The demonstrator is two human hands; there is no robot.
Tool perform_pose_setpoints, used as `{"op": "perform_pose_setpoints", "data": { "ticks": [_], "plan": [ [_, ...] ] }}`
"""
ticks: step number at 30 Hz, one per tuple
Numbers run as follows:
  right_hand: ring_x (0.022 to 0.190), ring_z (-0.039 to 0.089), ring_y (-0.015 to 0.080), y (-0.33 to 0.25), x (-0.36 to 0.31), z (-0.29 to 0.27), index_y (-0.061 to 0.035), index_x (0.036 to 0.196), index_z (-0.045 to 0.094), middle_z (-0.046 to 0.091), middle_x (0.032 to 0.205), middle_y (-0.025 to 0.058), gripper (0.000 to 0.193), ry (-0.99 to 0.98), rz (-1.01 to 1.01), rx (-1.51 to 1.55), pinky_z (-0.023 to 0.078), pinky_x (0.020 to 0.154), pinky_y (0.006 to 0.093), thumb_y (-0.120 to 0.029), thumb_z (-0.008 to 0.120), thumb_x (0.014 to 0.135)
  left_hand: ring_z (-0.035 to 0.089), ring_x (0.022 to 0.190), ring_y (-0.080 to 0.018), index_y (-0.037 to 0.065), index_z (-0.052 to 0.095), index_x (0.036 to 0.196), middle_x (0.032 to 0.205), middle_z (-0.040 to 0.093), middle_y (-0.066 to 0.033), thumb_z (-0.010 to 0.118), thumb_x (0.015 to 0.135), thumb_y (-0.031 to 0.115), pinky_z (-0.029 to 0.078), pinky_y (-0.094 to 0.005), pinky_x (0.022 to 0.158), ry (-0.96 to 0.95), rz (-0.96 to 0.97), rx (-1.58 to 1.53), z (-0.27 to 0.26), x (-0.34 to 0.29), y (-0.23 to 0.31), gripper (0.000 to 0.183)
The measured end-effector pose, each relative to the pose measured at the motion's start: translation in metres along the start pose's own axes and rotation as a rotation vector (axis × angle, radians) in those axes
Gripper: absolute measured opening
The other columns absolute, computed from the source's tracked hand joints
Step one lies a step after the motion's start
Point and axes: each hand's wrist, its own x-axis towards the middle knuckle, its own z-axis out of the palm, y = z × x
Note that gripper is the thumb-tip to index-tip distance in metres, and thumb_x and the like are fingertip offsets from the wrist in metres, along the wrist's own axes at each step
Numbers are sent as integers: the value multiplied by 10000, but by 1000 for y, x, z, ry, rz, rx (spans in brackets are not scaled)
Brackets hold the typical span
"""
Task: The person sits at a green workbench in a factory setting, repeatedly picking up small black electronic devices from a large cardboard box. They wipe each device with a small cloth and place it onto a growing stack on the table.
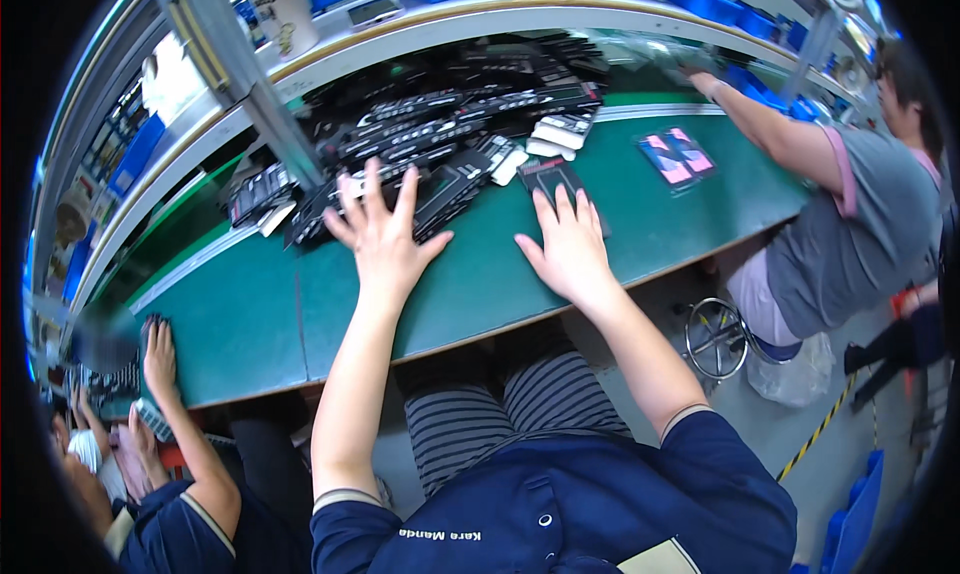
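Navy cloth of the wearer's shirt (550,504) lies nearest, matte and softly creased. Beyond it, under and between both sets of fingers, stretches the smooth green surface (470,284), with a long front edge. Just past the fingers is the broad pile of flat black pieces (450,109), thin, slab-like and straight-edged, with pale marks, stacked at uneven slants. Its loose stacking looks like the main hazard: a push from the left fingers could set the upper pieces sliding down.

At the pile's near edge, the left hand (385,244) has its fingers spread wide, grasping nothing; whether the fingertips touch the pile I cannot tell. The right hand (572,249) lies palm down, fingers loosely parted and resting over one flat black piece (545,176), not closed around it. Pressed off-centre, that stiff rectangle could skid on the slick surface.

Ahead of the right fingers, small white blocks (562,134) sit in a slanting stack that a bump might topple. Smaller still, right of those fingers, lies a glossy pink-and-blue packet (677,159).
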Motion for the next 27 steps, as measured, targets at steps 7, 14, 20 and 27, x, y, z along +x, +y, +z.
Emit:
{"op": "perform_pose_setpoints", "data": {
  "ticks": [7,14,20,27],
  "plan": [
    [917,718,265,40,-23,-67,-19,882,710,713,901,139,129,-360,-303,854,558,844,403,-111,659,808,404,1395,-344,159,501,1424,1520,413,-158,819,694,493,236,-608,1156,-474,565,-438,-24,-43,79,864],
    [1086,600,429,184,40,-30,66,1071,639,644,1138,258,352,46,122,-151,482,962,476,-257,642,931,703,838,-260,80,698,1079,949,725,-100,794,772,305,540,-372,745,-454,319,-453,-79,-19,69,392],
    [1230,474,429,70,-31,-22,-84,1018,649,501,1313,245,302,189,-21,100,385,1010,529,-254,768,799,528,1255,-351,-20,603,1296,1350,570,-188,815,742,457,445,-441,1035,-484,235,-516,-53,-28,30,762],
    [1196,537,341,66,-7,-43,-73,824,622,641,1259,150,301,-396,-354,730,327,1110,496,-160,797,596,557,1096,-305,18,629,1283,1166,593,-130,852,637,480,435,-416,971,-530,70,-452,-42,-41,32,825]
  ]
}}
